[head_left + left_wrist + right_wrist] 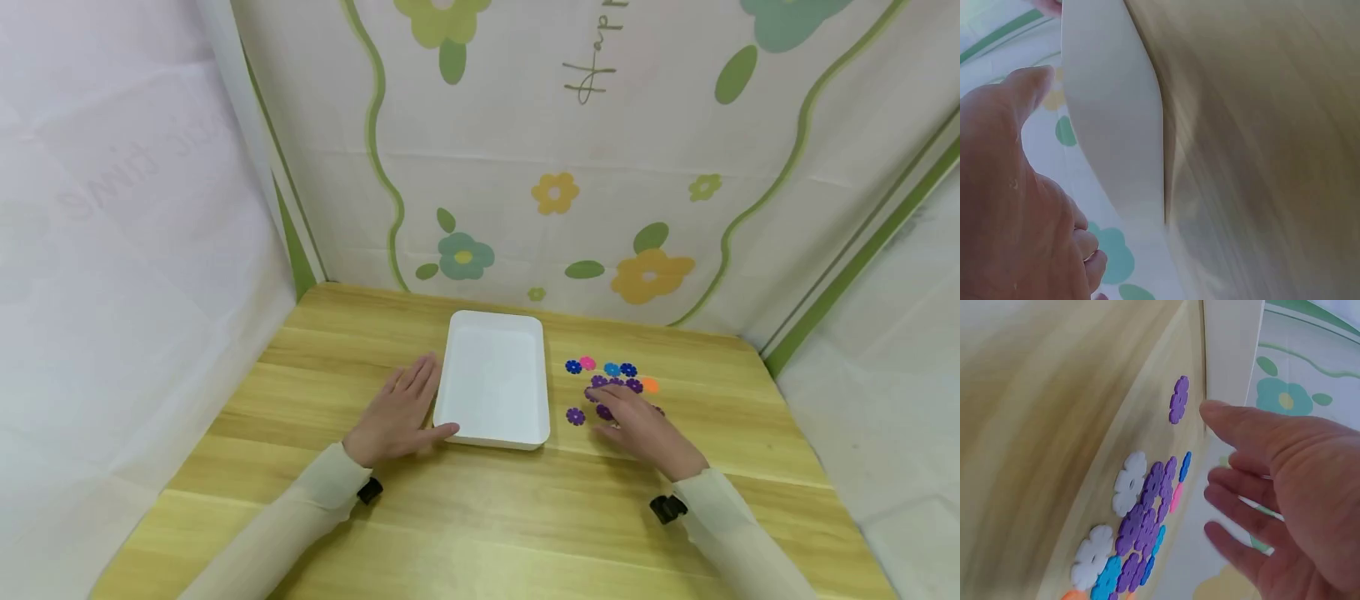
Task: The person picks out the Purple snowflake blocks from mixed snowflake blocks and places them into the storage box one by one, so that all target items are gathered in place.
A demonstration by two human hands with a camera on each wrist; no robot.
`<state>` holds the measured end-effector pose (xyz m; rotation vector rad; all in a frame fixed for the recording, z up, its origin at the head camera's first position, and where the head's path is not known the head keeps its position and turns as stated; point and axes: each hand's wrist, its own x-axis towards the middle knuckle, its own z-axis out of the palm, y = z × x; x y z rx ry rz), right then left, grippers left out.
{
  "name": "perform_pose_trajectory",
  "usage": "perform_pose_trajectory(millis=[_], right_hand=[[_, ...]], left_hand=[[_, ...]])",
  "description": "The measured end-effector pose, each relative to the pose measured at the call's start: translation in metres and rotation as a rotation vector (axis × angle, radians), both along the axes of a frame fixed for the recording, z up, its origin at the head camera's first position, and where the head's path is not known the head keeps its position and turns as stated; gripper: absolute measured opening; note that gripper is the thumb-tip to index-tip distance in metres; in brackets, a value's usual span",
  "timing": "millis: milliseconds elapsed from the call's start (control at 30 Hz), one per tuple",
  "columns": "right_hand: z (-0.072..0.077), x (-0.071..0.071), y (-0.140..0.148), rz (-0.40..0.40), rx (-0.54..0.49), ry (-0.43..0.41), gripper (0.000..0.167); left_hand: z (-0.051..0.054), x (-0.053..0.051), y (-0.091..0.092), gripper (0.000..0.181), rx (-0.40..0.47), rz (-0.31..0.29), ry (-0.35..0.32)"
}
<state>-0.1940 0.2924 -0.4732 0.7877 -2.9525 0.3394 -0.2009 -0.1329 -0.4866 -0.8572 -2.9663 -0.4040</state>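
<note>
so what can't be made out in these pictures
- Head view: some flower pieces, covered by the right hand, so no sure count.
- Head view: the end of the lettering on the backdrop, cut off by the top edge.
- Left wrist view: the inside of the white tray, hidden by its outer wall.
- Right wrist view: the lower-left orange piece, cut off by the bottom edge.

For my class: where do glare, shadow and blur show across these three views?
Head view: pale sheen low on the wooden table; left wrist view: shadow beside the white tray, wood grain blurred; right wrist view: wood grain smeared upper left, the lone purple flower disc clearer.
</note>
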Motion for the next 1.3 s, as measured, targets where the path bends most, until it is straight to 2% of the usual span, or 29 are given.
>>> perform_pose_trajectory(millis=[200, 400, 633, 867, 1133, 1300], right_hand=[[-0.001, -0.013, -0.011, 0.063, -0.002, -0.081, 0.048], [-0.008, -0.021, -0.015, 0.083, -0.019, -0.146, 0.04], [-0.015, -0.026, -0.015, 0.086, 0.0, -0.157, 0.036], [-0.013, -0.03, -0.015, 0.088, -0.019, -0.191, 0.034], [-0.008, -0.041, -0.015, 0.123, -0.048, -0.233, 0.031], [-0.008, -0.047, -0.015, 0.116, -0.063, -0.243, 0.024]], left_hand=[[0.0, 0.002, 0.008, 0.105, -0.023, -0.032, 0.004], [-0.004, 0.002, 0.012, 0.105, -0.051, -0.025, -0.05], [-0.003, 0.005, 0.015, 0.105, -0.049, -0.026, -0.087], [-0.003, 0.005, 0.016, 0.105, -0.063, -0.02, -0.096], [-0.003, 0.004, 0.016, 0.105, -0.048, -0.038, -0.089], [-0.002, 0.005, 0.017, 0.105, -0.041, -0.039, -0.098]])
